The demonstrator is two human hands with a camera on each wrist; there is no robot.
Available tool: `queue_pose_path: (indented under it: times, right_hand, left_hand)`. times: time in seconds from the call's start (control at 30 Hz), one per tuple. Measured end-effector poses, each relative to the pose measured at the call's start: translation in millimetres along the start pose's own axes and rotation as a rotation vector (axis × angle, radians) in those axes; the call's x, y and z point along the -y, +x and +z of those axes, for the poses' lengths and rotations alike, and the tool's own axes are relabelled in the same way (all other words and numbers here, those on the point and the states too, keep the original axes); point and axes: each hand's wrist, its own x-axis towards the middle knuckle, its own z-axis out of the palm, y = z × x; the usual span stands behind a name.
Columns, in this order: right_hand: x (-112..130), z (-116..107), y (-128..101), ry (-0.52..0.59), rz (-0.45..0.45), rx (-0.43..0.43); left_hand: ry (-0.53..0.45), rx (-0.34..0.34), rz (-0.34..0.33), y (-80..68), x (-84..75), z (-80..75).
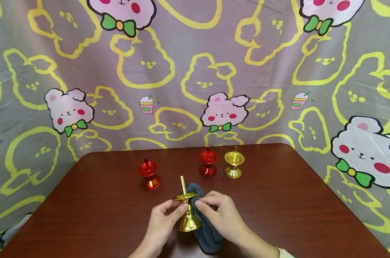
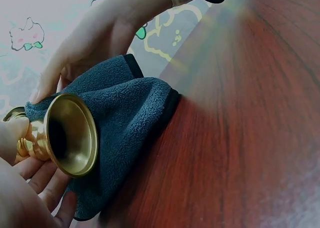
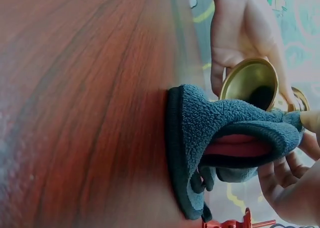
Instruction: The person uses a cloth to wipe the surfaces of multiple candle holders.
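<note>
1. Left hand (image 1: pixel 162 220) grips a gold candle holder (image 1: pixel 187 211) by the stem, fingers and thumb curled round it, above the near middle of the brown wooden table (image 1: pixel 294 200). Holder is lifted off the tabletop and tilted slightly, spike up.
2. Left wrist view: holder's flared base (image 2: pixel 70 134) faces the camera, hollow inside visible; left fingers (image 2: pixel 42 180) wrap under the stem.
3. Right hand (image 1: pixel 222 215) holds a dark grey fleece cloth (image 1: pixel 207 233), fingers curled round it, fingertips pressing the cloth against the holder's dish. Cloth's lower end trails down to the table.
4. Right wrist view: cloth (image 3: pixel 210 133) is folded over the right fingers (image 3: pixel 280 180), touching the gold base (image 3: pixel 250 83).
5. Further back on the table stand three more holders, all upright: red candle holder (image 1: pixel 148 173) at left, a second red holder (image 1: pixel 208 163) at centre, a second gold holder (image 1: pixel 234 164) just beside it, not touching.
6. Bear-print grey cloth backdrop (image 1: pixel 195 71) behind and beside the table.
</note>
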Motion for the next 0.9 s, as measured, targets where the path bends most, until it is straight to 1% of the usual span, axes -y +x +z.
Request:
queue_pose_path:
  times: [0.17, 0.27, 0.33, 0.4, 0.47, 0.53, 0.67, 0.77, 0.83, 0.9]
  right_hand:
    - [0.8, -0.4, 2.2, 0.021, 0.086, 0.004]
    - [2.4, 0.1, 3.2, 0.042, 0.141, 0.005]
    - [3.1, 0.5, 3.6, 0.060, 0.172, 0.011]
    - [3.2, 0.8, 4.3, 0.076, 0.191, 0.020]
    - [2.4, 0.5, 5.5, 0.090, 0.190, 0.028]
    - [0.8, -0.5, 6.5, 0.096, 0.162, 0.031]
    - [-3.5, -4.3, 7.7, 0.132, 0.100, 0.032]
    - [-5.2, -6.8, 7.7, 0.157, 0.119, 0.035]
    - [-5.3, -7.4, 7.8, 0.155, 0.143, 0.037]
    - [-5.0, -7.8, 7.4, 0.138, 0.156, 0.040]
  left_hand:
    - [-0.022, 0.043, 0.011, -1.9, -2.3, -0.6]
    - [-0.030, 0.068, 0.035, -2.9, -2.9, -0.8]
    - [-0.020, 0.080, 0.057, -3.4, -2.8, -1.3]
    - [-0.012, 0.096, 0.077, -4.0, -2.7, -2.2]
    - [-0.014, 0.120, 0.091, -4.7, -2.8, -3.3]
    - [-0.005, 0.150, 0.112, -5.7, -3.5, -4.1]
    - [0.036, 0.244, 0.184, -7.8, -6.6, -3.0]
    - [0.031, 0.303, 0.221, -7.8, -8.8, -1.4]
    - [0.006, 0.309, 0.226, -6.9, -9.6, -1.4]
    - [-0.004, 0.297, 0.227, -6.1, -9.6, -2.2]
